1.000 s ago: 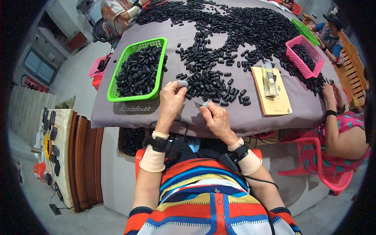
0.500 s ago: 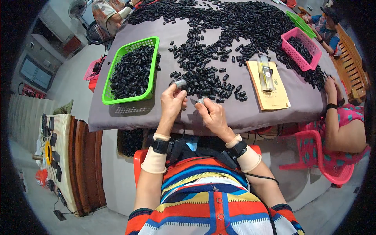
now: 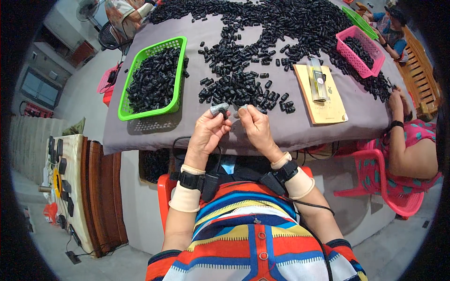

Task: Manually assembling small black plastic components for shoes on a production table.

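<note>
My left hand [image 3: 206, 133] is raised over the near edge of the grey-covered table, palm turned partly up. Its thumb and a fingertip wrapped in grey pinch a small black cylindrical piece [image 3: 225, 114]. Close beside it, my right hand [image 3: 258, 131] is closed, thumb pressed to a grey-wrapped index finger. Anything between those right fingertips is too small or hidden to make out. Just beyond both hands lies a loose heap of the same black pieces [image 3: 234, 89]. A green basket [image 3: 149, 113] full of such pieces stands to the left.
Right of the heap, a yellow notepad [image 3: 330, 114] carries a clear tool [image 3: 318, 89] with a round dial. A pink basket [image 3: 377, 65] holds more pieces at the right. One person's arm [image 3: 397, 136] reaches in at the right edge; other people sit at the far corners.
My hands have come nearer each other. The left has rolled palm-up, bringing the black piece into sight, and the right has risen slightly. The whole view has shifted a little.
</note>
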A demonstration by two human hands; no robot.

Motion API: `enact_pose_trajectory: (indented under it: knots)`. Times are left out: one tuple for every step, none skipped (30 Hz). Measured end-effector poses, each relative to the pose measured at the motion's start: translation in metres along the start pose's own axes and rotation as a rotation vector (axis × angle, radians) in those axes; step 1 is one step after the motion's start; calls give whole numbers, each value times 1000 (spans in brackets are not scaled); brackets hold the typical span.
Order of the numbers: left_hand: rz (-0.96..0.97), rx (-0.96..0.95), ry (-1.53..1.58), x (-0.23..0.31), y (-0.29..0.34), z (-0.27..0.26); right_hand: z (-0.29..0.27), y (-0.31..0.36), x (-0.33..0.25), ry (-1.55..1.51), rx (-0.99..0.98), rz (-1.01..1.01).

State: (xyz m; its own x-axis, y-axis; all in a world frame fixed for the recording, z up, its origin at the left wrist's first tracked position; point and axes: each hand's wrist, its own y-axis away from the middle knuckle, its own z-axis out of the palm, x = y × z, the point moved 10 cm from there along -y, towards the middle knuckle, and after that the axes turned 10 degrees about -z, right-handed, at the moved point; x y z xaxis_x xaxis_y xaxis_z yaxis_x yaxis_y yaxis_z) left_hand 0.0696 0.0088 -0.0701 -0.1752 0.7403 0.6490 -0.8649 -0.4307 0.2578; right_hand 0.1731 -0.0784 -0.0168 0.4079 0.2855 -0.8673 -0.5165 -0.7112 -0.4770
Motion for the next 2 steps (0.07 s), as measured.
enact_pose_trajectory:
  knots:
    - [-14,-61,58,-2,0,3,0,0,1,13,-13,6]
    - [-22,-116,82,-3,-1,4,0,1,2,14,-12,9]
